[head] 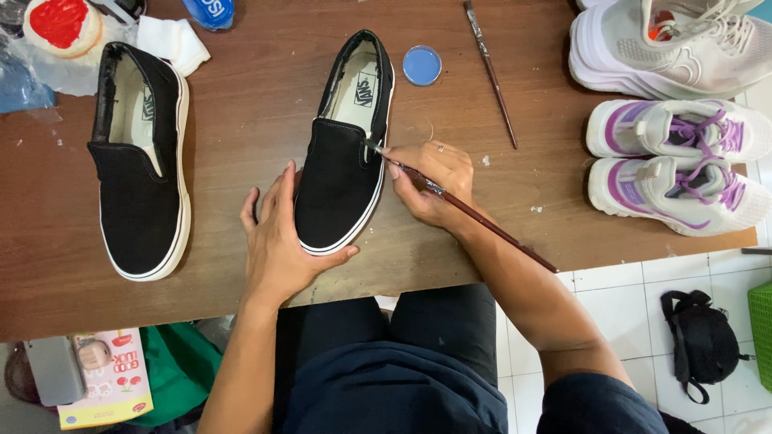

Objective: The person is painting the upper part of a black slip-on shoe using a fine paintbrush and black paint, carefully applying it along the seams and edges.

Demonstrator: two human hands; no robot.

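Note:
A black slip-on shoe [342, 169] with a white sole lies on the brown table [241, 120] in front of me. My left hand [277, 237] rests flat against its toe and left side, steadying it. My right hand [430, 181] grips a thin brown paintbrush [474, 213], whose tip touches the shoe's right side near the elastic gusset. A second, matching black slip-on [141, 161] lies apart at the left.
A small blue paint lid [421, 65] and a spare long brush [490, 72] lie behind the shoe. A white sneaker [667, 48] and a white-and-purple pair [675, 161] sit at the right. A red paint dish [63, 24] sits far left; a black bag [701, 341] on the floor.

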